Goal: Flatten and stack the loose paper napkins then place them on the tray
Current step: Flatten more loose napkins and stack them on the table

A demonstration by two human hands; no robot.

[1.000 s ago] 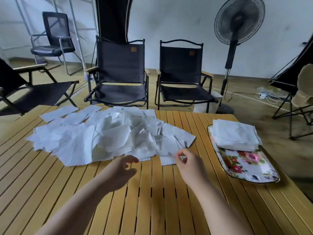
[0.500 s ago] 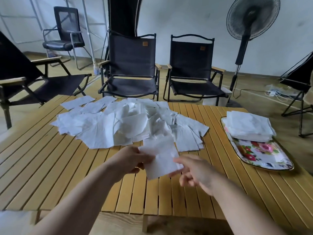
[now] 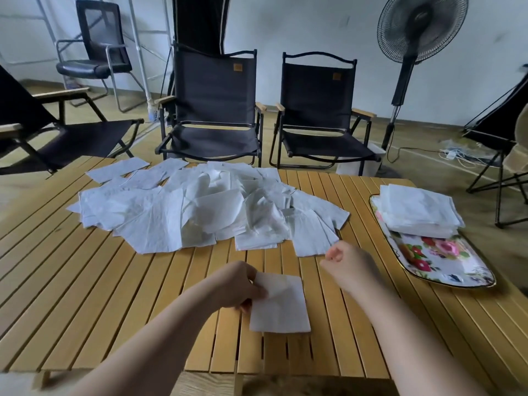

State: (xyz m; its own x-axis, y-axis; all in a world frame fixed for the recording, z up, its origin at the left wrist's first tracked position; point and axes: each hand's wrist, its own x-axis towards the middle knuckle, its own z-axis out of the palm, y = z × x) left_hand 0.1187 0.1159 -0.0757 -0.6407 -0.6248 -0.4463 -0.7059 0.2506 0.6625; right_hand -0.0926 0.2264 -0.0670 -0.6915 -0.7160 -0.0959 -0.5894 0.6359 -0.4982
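My left hand [image 3: 240, 287] pinches the napkin [image 3: 281, 307] at its left edge; my right hand [image 3: 353, 267] curls its fingers on nothing. I judge the napkin featherlight and limp, best taken by its corners.

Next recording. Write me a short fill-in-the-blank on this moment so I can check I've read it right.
1. The left hand holds a single ____ near the front of the table.
2. The right hand, beside the loose pile, holds ____.
3. The neat stack sits on the flowered ____.

Missing words: napkin; nothing; tray.
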